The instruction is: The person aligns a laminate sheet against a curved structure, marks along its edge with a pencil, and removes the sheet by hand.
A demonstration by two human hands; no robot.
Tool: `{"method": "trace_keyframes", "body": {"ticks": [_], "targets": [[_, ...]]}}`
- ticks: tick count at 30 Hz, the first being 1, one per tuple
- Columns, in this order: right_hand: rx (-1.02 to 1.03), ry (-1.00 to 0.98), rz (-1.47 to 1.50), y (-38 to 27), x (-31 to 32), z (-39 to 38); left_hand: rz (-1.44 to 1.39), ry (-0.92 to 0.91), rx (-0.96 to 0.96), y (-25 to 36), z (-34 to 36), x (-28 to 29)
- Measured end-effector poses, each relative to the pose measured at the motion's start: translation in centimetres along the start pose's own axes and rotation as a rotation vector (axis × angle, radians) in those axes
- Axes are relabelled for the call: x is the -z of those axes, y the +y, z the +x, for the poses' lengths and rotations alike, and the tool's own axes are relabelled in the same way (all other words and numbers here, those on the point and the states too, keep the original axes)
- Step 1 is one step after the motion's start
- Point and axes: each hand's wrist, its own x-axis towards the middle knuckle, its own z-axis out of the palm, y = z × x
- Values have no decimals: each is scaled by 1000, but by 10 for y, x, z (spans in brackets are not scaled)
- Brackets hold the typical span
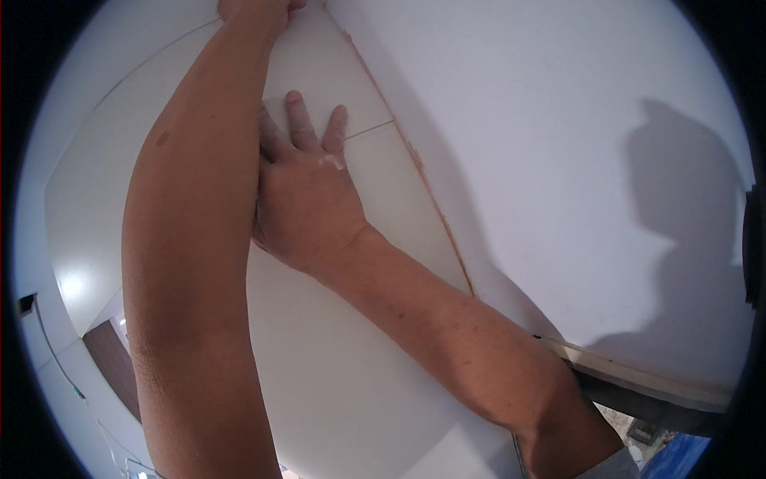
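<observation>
My right hand [311, 195] lies with spread fingers against a large, glossy off-white tile [319, 351]. Pale dust coats its fingers and knuckles, and part of the hand is hidden behind my left forearm. My left arm reaches up past it to the top of the picture. There my left hand [259, 6] is mostly cut off by the edge, so its grip and anything in it cannot be made out. Above my right hand, a thin dark joint separates the tile from another off-white tile [315, 64].
A plain white wall [542, 144] meets the tiles on the right along a rough brownish edge [431, 199]; a shadow falls on it. At lower right are a pale ledge [638, 379] and something blue [678, 457]. A thin cable [56, 351] hangs at far left.
</observation>
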Motion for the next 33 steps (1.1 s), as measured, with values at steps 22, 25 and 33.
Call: {"method": "trace_keyframes", "body": {"ticks": [22, 25, 33], "targets": [[-16, -47, 31, -3, 14, -26, 1025, -188, -252, 4, -25, 0], [-28, -65, 27, -2, 18, -28, 1103, -149, -250, 7, -27, -4], [-26, -104, -6, -4, 16, -24, 1823, -147, -651, 8, -24, 12]]}}
